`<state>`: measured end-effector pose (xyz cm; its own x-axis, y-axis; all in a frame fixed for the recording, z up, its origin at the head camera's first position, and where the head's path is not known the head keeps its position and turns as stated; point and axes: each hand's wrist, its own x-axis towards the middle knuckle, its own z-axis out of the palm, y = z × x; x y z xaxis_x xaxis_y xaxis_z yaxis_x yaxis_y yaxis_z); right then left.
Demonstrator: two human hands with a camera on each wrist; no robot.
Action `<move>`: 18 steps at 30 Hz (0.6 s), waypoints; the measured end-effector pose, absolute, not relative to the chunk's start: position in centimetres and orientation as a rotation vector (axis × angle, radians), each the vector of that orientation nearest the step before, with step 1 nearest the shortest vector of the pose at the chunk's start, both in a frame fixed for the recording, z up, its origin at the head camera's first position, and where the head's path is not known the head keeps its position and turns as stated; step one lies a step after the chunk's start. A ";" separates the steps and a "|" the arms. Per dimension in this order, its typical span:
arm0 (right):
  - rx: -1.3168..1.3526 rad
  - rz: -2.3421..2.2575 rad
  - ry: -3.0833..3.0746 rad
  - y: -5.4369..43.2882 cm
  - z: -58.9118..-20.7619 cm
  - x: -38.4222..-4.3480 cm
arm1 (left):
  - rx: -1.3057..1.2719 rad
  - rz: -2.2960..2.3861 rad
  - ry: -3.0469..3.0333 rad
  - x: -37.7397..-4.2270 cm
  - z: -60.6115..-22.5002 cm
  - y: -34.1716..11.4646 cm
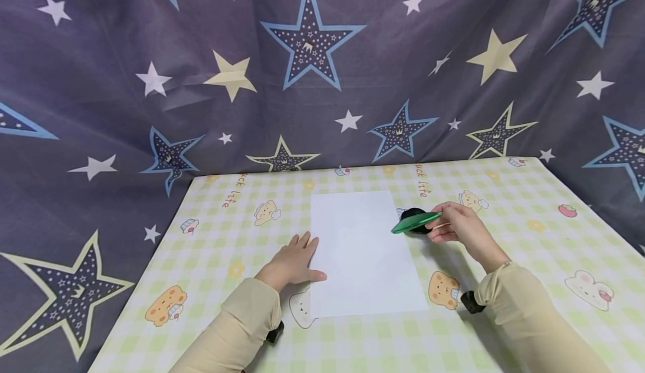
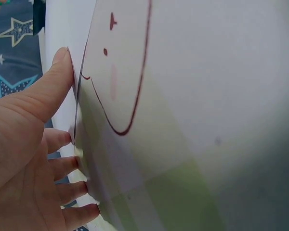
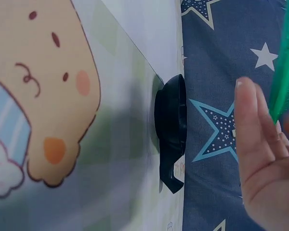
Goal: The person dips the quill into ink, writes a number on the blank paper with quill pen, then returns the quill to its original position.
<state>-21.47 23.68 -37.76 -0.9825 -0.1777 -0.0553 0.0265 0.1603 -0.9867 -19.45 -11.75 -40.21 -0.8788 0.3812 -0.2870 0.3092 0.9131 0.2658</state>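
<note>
My left hand (image 1: 294, 261) rests with spread fingers at the left edge of a white sheet of paper (image 1: 360, 255). In the left wrist view, its thumb and fingertips (image 2: 65, 166) meet the sheet's edge. Over to the right, my right hand (image 1: 456, 227) pinches a thin, shiny green disc-like thing (image 1: 415, 223) at its right end, tilted and raised above the table. Below that stands a round, shallow black thing like a small pan (image 1: 414, 229), partly hidden by the green one. The right wrist view shows the black pan-like thing (image 3: 169, 113) with its short, bent handle.
A tablecloth (image 1: 519, 238) with green checks and cartoon prints covers the table. Behind and beside it hangs a dark curtain (image 1: 282, 121) with a star pattern. Small black wrist cameras (image 1: 472, 302) sit under both sleeves.
</note>
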 end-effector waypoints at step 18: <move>-0.190 -1.921 2.337 22.9 -37.7 -21.7 | 0.504 0.315 2.738 -19.5 -40.4 -11.8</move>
